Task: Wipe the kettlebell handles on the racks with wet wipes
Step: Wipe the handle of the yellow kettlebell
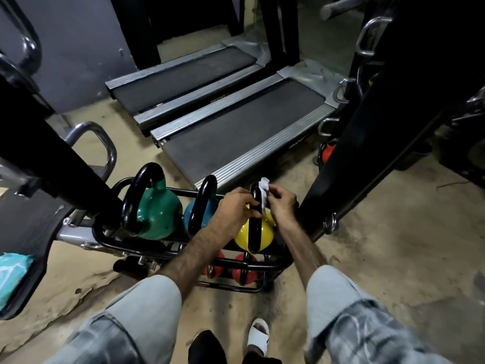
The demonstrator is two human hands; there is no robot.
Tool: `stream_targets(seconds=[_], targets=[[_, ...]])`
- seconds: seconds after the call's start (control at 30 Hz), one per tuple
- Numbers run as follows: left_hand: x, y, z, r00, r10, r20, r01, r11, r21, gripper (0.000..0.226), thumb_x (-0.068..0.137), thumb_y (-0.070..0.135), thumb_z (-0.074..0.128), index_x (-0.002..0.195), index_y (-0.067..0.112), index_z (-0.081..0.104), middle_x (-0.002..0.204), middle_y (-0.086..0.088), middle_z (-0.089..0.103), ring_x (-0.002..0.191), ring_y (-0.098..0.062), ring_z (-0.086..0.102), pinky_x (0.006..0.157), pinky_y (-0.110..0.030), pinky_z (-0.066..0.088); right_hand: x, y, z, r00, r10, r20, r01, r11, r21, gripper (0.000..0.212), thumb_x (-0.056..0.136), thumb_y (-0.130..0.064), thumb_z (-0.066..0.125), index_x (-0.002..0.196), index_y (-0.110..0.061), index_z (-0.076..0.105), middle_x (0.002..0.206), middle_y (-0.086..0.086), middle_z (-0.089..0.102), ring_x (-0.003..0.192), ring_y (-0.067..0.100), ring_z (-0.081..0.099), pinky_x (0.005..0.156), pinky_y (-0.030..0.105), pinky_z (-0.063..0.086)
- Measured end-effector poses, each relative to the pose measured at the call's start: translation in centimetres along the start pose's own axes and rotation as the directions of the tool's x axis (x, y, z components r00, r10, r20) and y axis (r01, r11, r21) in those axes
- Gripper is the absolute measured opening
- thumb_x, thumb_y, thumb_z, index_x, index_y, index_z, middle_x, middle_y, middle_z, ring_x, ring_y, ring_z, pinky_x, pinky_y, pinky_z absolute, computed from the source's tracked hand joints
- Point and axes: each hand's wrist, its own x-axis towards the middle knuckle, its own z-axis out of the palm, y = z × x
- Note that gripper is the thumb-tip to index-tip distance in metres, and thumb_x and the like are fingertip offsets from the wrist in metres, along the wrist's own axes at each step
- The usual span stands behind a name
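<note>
A low black rack (123, 245) holds a green kettlebell (157, 214), a blue kettlebell (190, 219) and a yellow kettlebell (253, 233), each with a black handle. Two red kettlebells (242, 267) sit on the lower tier. My right hand (282, 203) pinches a white wet wipe (263, 191) draped over the yellow kettlebell's handle (255, 227). My left hand (235, 208) has its fingers curled at the left side of the same handle, touching the wipe's lower end.
Two treadmills (236, 122) lie beyond the rack. A black machine post (367, 127) stands close on the right, a black bar (52, 153) crosses on the left. A teal wipes packet (11, 274) lies on a black seat at far left. Concrete floor around my feet.
</note>
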Motion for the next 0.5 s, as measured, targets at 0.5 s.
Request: stream_targets(seconds=[0.5], targets=[[1.9, 0.2, -1.4, 0.992, 0.060, 0.115, -0.065, 0.997, 0.043, 0.056, 0.061, 0.013, 0.086, 0.114, 0.010, 0.067, 0.119, -0.006, 0.062, 0.100, -0.026, 0.064, 0.088, -0.039, 0.052, 0.8, 0.1, 2.3, 0.912, 0.396, 0.105, -0.396, 0.785, 0.477, 0.008, 0.090, -0.012, 0.070, 0.084, -0.008, 0.075, 0.084, 0.006, 0.072, 0.079, 0.020, 0.069, 0.079, 0.029, 0.057]])
